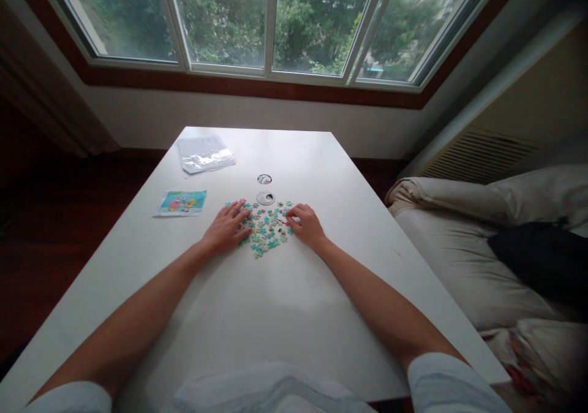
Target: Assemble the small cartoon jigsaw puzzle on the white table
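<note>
Loose jigsaw puzzle pieces point(263, 239), mostly teal and pale green with a few pink and yellow bits, lie spread in a patch on the white table point(257, 315). My left hand point(226, 226) rests flat along the left side of the patch, its fingers stretched out and touching the outer pieces. On the right side, my right hand point(307, 224) has its fingers curled, with thumb and fingertips closed at a small puzzle piece. The fingers partly hide that piece. Both forearms reach in from the near edge.
A colourful cartoon picture sheet point(184, 202) lies left of the pieces. Behind it is a clear plastic bag point(206, 154). Two small round discs point(265, 198) lie beyond the patch. A beige sofa point(441, 247) with a dark cloth stands at the right; a window is ahead.
</note>
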`<state>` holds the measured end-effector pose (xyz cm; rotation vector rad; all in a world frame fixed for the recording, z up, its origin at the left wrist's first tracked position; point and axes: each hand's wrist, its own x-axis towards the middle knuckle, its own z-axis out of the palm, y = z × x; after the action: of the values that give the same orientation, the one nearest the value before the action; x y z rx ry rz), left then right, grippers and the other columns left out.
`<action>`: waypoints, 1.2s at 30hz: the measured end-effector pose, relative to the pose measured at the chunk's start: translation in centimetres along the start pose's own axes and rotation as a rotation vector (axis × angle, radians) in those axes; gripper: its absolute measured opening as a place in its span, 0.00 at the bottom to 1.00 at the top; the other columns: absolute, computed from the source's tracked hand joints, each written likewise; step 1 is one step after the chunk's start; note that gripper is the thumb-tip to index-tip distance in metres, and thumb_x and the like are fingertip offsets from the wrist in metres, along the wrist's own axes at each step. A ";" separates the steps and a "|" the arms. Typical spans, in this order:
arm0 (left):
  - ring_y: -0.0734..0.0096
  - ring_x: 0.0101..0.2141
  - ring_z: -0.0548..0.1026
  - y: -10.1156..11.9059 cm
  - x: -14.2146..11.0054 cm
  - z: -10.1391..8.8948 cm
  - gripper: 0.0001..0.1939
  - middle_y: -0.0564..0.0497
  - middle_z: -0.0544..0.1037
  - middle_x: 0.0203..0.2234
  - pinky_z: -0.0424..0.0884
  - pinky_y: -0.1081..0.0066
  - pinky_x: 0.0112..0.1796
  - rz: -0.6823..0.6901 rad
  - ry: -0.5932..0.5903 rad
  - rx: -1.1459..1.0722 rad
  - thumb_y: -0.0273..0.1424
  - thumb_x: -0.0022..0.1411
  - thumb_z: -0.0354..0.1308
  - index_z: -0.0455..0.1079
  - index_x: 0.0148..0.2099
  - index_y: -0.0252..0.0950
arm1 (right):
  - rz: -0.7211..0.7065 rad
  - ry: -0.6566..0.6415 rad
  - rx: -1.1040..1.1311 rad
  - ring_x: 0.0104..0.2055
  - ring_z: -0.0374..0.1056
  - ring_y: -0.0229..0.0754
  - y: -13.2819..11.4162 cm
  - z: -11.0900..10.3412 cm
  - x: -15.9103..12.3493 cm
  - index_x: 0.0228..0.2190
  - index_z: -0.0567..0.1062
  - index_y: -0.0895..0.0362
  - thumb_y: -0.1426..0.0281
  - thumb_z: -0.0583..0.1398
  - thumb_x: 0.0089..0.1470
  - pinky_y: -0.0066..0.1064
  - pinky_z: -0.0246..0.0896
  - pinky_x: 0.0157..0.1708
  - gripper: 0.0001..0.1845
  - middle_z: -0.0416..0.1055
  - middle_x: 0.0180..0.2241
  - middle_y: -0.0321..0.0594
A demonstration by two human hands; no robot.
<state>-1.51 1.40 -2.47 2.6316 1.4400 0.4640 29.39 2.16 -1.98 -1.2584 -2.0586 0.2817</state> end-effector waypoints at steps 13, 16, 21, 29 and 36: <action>0.54 0.65 0.62 5.4 -0.2 -1.2 0.17 0.46 0.68 0.64 0.61 0.49 0.64 0.311 0.003 -0.081 0.35 0.71 0.53 0.70 0.60 0.44 | -0.052 -0.095 -0.113 0.46 0.64 0.48 0.0 0.2 -0.1 0.38 0.81 0.50 0.70 0.65 0.56 0.40 0.59 0.49 0.07 0.72 0.40 0.42; 0.53 0.66 0.60 6.8 -0.5 -1.1 0.20 0.46 0.65 0.66 0.60 0.49 0.65 0.429 -0.055 -0.088 0.34 0.70 0.54 0.67 0.63 0.43 | -0.056 -0.084 -0.095 0.46 0.64 0.48 0.2 0.3 -0.1 0.37 0.81 0.49 0.76 0.62 0.56 0.40 0.59 0.49 0.11 0.72 0.40 0.41; 0.54 0.66 0.62 6.9 -0.6 -1.2 0.21 0.46 0.67 0.64 0.61 0.49 0.65 0.444 -0.047 -0.112 0.30 0.70 0.53 0.68 0.63 0.45 | -0.025 -0.035 -0.109 0.46 0.65 0.48 0.0 0.3 -0.2 0.37 0.80 0.51 0.74 0.61 0.58 0.40 0.59 0.49 0.08 0.73 0.39 0.42; 0.61 0.60 0.69 5.5 -0.1 -1.5 0.16 0.50 0.75 0.57 0.67 0.56 0.60 0.424 -0.002 -0.222 0.26 0.70 0.51 0.75 0.53 0.46 | -0.068 -0.110 -0.191 0.46 0.63 0.49 -1.4 -0.3 -0.4 0.38 0.79 0.51 0.63 0.65 0.58 0.40 0.56 0.48 0.08 0.71 0.39 0.43; 0.62 0.55 0.73 3.8 0.5 -1.1 0.12 0.50 0.79 0.51 0.68 0.55 0.59 0.204 0.154 -0.206 0.31 0.71 0.53 0.77 0.49 0.45 | -0.122 -0.191 -0.163 0.47 0.62 0.48 -1.6 -0.3 -0.3 0.36 0.81 0.49 0.77 0.61 0.55 0.39 0.54 0.49 0.13 0.71 0.41 0.41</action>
<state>1.47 -0.32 -0.43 2.6331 1.0938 0.8053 28.59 1.06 -1.04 -1.2352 -2.3521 0.1863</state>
